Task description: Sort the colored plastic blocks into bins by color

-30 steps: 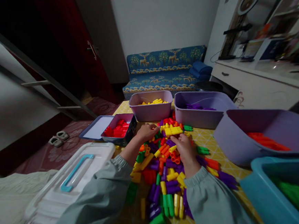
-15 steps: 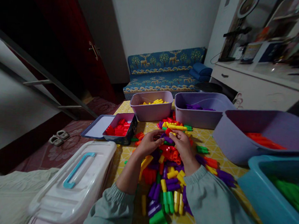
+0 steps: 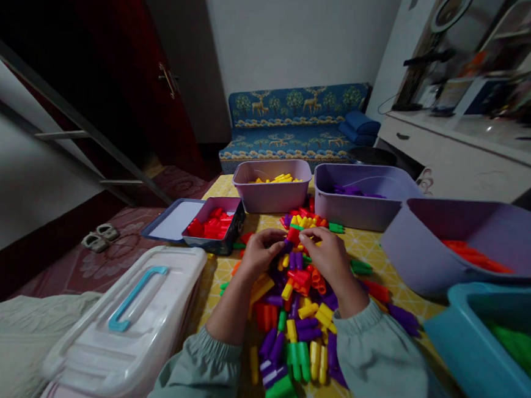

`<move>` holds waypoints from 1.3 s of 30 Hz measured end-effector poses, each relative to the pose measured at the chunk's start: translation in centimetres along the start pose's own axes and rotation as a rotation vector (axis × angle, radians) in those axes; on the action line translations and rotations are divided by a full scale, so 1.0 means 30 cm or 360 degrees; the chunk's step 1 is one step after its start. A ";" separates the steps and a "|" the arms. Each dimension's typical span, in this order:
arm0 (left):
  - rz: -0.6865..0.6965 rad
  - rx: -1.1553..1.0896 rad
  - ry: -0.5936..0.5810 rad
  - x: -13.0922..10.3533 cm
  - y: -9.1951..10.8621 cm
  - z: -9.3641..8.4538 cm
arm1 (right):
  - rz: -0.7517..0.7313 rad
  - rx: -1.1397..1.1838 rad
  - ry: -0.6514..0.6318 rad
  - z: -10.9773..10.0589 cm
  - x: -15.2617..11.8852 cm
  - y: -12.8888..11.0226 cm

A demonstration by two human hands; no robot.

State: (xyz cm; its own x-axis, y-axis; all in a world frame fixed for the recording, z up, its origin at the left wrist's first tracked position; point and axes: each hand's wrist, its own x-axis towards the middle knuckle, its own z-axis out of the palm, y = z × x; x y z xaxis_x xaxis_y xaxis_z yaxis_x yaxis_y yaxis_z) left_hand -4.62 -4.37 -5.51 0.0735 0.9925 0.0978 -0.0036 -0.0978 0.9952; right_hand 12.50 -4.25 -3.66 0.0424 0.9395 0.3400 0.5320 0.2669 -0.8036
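Note:
A heap of red, yellow, purple, green and orange plastic pieces (image 3: 305, 309) lies on the yellow patterned table. Over its far part, my left hand (image 3: 264, 251) has its fingers curled round a purple piece (image 3: 288, 246). Close to its right, my right hand (image 3: 328, 250) pinches a red piece (image 3: 294, 234) between thumb and fingers. The two held pieces are close together; whether they are joined is too small to tell. Just beyond the hands lie more red and yellow pieces (image 3: 307, 219).
Behind the heap stand a bin with yellow pieces (image 3: 272, 196) and one with purple pieces (image 3: 359, 211). At right are a bin with orange pieces (image 3: 408, 253) and a teal bin (image 3: 470, 338). A box of red pieces (image 3: 232, 245) and a lidded white box (image 3: 155, 313) are left.
The hands have shifted slightly, and the red piece now shows more fully between them. A red-and-yellow piece shows on the heap below the hands. The view has tilted a little.

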 end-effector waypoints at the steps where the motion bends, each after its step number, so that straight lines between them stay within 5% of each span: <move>1: 0.0004 -0.0038 0.0026 -0.002 0.006 -0.002 | 0.0018 0.0004 -0.0005 -0.002 0.000 -0.007; 10: 0.0047 -0.0073 0.0022 -0.013 0.000 -0.011 | -0.0081 -0.0065 -0.0300 0.039 -0.016 0.028; 15: 0.0162 0.0691 0.0254 -0.013 0.011 -0.004 | -0.0118 -0.0244 -0.0313 0.038 -0.020 0.033; 19: 0.0259 0.1395 0.0076 -0.023 0.019 0.013 | -0.0107 -0.0299 -0.0304 0.052 -0.020 0.040; 22: 0.0221 0.1565 -0.0022 -0.022 0.011 0.023 | -0.0087 -0.0313 -0.0299 0.064 -0.021 0.046; 39: 0.0516 0.0897 0.0095 -0.011 -0.025 0.013 | 0.0071 -0.0084 -0.0125 0.059 -0.021 0.037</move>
State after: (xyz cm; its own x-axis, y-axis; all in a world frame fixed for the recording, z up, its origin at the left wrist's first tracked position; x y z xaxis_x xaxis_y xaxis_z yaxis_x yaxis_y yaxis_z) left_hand -4.24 -4.65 -6.30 0.1011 0.9070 0.4089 0.5085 -0.4003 0.7623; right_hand 11.57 -4.19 -5.63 0.0015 0.9646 0.2636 0.5748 0.2149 -0.7896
